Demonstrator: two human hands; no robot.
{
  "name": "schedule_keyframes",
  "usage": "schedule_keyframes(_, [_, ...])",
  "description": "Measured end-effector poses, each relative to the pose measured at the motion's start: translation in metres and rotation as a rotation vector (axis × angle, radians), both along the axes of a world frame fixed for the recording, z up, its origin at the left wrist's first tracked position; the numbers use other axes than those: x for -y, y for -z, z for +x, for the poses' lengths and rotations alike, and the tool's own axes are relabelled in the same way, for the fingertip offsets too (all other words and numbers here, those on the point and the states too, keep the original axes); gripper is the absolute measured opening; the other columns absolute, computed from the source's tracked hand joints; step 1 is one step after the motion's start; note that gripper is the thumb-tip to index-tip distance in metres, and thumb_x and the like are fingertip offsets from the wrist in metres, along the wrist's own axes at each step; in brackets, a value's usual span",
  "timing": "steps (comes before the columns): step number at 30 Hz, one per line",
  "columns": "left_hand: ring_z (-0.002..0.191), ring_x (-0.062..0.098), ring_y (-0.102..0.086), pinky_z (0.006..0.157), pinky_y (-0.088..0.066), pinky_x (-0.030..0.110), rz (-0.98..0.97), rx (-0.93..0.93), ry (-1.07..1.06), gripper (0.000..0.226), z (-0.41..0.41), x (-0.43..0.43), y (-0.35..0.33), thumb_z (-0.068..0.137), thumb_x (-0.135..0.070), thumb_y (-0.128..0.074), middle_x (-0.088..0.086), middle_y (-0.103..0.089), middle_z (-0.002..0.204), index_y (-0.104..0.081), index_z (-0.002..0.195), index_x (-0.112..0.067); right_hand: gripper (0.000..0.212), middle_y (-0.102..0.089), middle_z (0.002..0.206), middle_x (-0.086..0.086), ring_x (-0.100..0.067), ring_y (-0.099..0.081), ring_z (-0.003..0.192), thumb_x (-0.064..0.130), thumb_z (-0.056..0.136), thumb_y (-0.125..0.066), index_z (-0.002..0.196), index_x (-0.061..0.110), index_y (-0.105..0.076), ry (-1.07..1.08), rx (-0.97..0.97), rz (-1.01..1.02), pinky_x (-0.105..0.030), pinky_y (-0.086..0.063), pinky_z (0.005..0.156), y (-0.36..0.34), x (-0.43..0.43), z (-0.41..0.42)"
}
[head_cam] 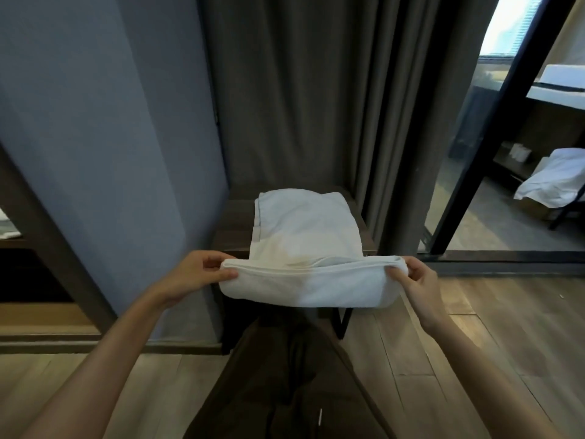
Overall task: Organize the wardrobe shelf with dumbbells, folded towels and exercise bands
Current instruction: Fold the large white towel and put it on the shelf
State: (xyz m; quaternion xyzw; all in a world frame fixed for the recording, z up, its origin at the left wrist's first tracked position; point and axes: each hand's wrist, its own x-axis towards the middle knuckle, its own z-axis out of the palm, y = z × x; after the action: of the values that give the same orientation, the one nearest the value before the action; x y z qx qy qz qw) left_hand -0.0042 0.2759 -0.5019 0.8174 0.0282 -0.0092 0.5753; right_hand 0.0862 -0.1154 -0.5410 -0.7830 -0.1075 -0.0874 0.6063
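A white towel (304, 236) lies across a small dark wooden table (232, 226) in front of me, its far part flat on the top and its near part folded over and hanging off the front edge. My left hand (202, 274) pinches the near fold at its left end. My right hand (414, 277) pinches the same fold at its right end. No dumbbells or exercise bands are in view.
A grey-blue panel (104, 153) stands to the left, with a dark wardrobe frame (47, 223) beside it. Dark curtains (300, 90) hang behind the table. A black-framed glass door (493, 128) is on the right, with white cloth (557, 179) beyond it. Wooden floor (443, 359) lies below.
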Motion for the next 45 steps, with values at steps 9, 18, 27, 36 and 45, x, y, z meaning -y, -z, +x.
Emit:
schedule_keyframes(9, [0.098,0.012,-0.059,0.078,-0.05,0.023,0.031,-0.158,-0.043,0.02,0.04,-0.004,0.04,0.095,-0.037,-0.05,-0.002,-0.061,0.108,-0.058,0.108,-0.024,0.008,-0.063,0.098,0.007,-0.008,-0.061,0.089,0.028,0.093,-0.059,0.1,0.03,-0.056,-0.049,-0.127,-0.168,-0.022,-0.046,0.067,0.031,-0.014,0.027])
schedule_keyframes(18, [0.082,0.004,-0.05,0.066,-0.038,0.019,0.177,-0.029,-0.327,0.024,0.118,0.007,0.1,0.097,-0.037,-0.048,-0.008,-0.052,0.09,-0.047,0.102,-0.013,0.006,-0.06,0.096,0.013,0.004,-0.06,0.082,0.032,0.095,-0.054,0.1,0.031,-0.052,0.009,-0.177,-0.218,-0.014,-0.044,0.062,0.056,-0.038,0.093])
schedule_keyframes(27, [0.091,0.024,-0.053,0.084,-0.043,0.039,0.27,-0.01,-0.377,0.025,0.202,-0.009,0.117,0.095,-0.032,-0.055,0.004,-0.056,0.092,-0.053,0.093,-0.008,0.012,-0.062,0.099,0.003,-0.014,-0.061,0.09,0.027,0.094,-0.058,0.103,0.02,-0.062,0.054,-0.189,-0.187,-0.028,-0.051,0.074,0.068,-0.059,0.171])
schedule_keyframes(36, [0.087,0.019,-0.05,0.067,-0.032,0.025,0.276,-0.207,-0.388,0.026,0.26,-0.014,0.139,0.094,-0.034,-0.057,0.004,-0.054,0.099,-0.051,0.101,-0.01,0.036,-0.057,0.122,-0.016,-0.039,-0.041,0.124,0.031,0.097,-0.05,0.126,0.011,-0.057,0.149,-0.452,-0.514,-0.045,-0.032,0.105,0.081,-0.096,0.248])
schedule_keyframes(45, [0.079,0.02,-0.048,0.065,-0.032,0.027,0.25,-0.205,-0.536,0.022,0.326,-0.027,0.132,0.09,-0.022,-0.064,0.009,-0.053,0.089,-0.048,0.086,-0.007,0.021,-0.065,0.093,-0.012,-0.034,-0.061,0.093,0.024,0.088,-0.064,0.095,0.006,-0.069,0.214,-0.453,-0.408,-0.041,-0.048,0.087,0.084,-0.118,0.313])
